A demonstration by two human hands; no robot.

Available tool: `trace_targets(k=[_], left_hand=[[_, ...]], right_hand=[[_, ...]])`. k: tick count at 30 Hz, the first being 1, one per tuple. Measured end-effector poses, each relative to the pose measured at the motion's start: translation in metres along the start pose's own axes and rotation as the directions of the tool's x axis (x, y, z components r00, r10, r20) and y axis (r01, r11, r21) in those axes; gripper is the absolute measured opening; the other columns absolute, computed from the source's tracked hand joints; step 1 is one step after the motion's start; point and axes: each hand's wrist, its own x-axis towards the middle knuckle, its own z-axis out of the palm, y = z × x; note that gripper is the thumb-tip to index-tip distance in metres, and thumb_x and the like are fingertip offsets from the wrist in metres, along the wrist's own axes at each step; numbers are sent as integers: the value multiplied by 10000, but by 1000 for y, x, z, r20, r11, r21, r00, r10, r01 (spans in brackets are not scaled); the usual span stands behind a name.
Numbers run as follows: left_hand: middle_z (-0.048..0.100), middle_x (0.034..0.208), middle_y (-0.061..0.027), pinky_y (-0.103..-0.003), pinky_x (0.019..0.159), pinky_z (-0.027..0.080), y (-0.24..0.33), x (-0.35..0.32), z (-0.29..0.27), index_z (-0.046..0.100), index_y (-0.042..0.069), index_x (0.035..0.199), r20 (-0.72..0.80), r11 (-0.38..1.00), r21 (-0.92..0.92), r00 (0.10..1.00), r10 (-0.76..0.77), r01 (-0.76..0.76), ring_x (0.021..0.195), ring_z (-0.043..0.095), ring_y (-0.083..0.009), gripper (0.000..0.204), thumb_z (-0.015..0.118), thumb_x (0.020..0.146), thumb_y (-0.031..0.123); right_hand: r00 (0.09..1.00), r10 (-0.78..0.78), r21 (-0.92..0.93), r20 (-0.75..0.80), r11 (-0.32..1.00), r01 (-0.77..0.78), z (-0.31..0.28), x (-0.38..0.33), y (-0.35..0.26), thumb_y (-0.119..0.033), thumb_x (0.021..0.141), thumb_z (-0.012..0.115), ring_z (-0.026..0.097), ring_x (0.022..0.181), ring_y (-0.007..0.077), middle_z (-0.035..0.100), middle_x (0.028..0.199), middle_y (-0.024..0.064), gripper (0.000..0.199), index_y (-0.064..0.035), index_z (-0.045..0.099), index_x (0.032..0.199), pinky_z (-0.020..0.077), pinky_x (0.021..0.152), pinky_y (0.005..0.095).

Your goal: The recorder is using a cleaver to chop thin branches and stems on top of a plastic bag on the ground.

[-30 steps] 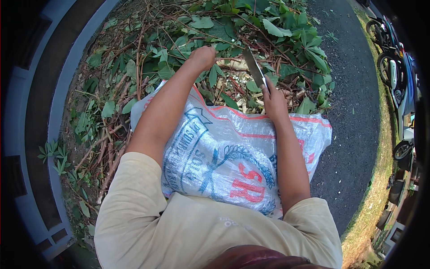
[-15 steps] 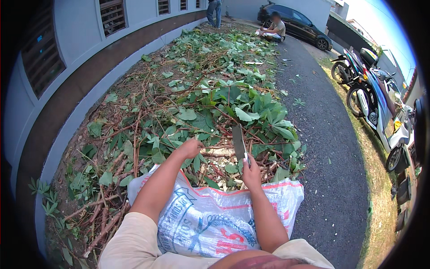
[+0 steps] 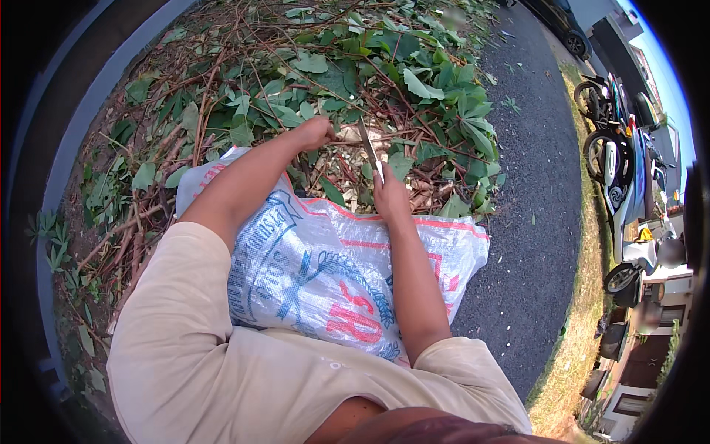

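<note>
My right hand (image 3: 392, 197) is closed round the pale handle of a large knife (image 3: 368, 145), its blade slanting away up and left over the chopped pieces. Opposite it, my left hand (image 3: 316, 133) is closed on a thin brown stem (image 3: 352, 141) that runs toward the blade. Small pale chopped pieces (image 3: 342, 164) lie between my hands. A white woven sack (image 3: 318, 259) with red and blue print covers my lap, under both forearms.
Cut green leaves (image 3: 403, 59) and brown stems (image 3: 211, 81) heap up ahead and to the left. A dark paved strip (image 3: 532, 222) runs along the right, with parked motorbikes (image 3: 617, 163) beyond it. A low wall edge (image 3: 74, 140) curves along the left.
My view has tipped downward, so the seated person and most of the car have left it. The knife blade has turned and now shows narrower. Both hands keep their holds.
</note>
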Motion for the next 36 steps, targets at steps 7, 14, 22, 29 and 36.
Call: trace_targets(k=[7, 14, 22, 29, 36], left_hand=[[738, 976, -236, -472, 884, 556, 30, -20, 5, 765, 8, 980, 256, 956, 248, 942, -218, 154, 954, 705, -398, 439, 658, 878, 422], [739, 987, -233, -481, 892, 557, 5, -14, 20, 748, -7, 1038, 327, 928, 321, 897, -297, 191, 986, 707, -391, 408, 576, 953, 353], [724, 1051, -231, -483, 908, 537, 18, -18, -33, 695, -9, 1119, 155, 982, 106, 972, -174, 159, 1015, 690, -402, 340, 529, 990, 258], [715, 1092, -256, -517, 933, 516, 13, -12, -21, 719, -27, 1090, 102, 940, 184, 945, -310, 288, 1046, 672, -439, 428, 497, 1036, 335], [713, 1155, -243, -507, 935, 523, 13, -9, -27, 720, -38, 1112, 260, 937, 256, 917, -303, 237, 1063, 678, -430, 391, 517, 1019, 284]], right_hand=[[996, 92, 88, -13, 992, -90, -5, -6, -4, -378, 1070, 475, 664, 988, 495, 702, 1027, 302, 467, -45, 571, 1384, 498, 849, 543], [986, 21, 148, -167, 989, 4, -13, 0, -4, -353, 1069, 487, 683, 880, 485, 713, 934, 279, 433, -79, 581, 1391, 504, 776, 544], [983, 40, 133, -179, 991, -16, -24, -15, -29, -343, 1073, 487, 680, 803, 465, 693, 857, 281, 443, -102, 552, 1439, 497, 718, 528], [986, 26, 178, -165, 984, 4, -40, -16, -54, -308, 1082, 490, 671, 720, 389, 698, 842, 220, 457, -170, 488, 1517, 494, 683, 475], [997, 10, 40, -78, 999, -7, -11, -4, -20, -306, 1083, 473, 662, 750, 461, 684, 837, 275, 484, -194, 430, 1552, 484, 679, 529]])
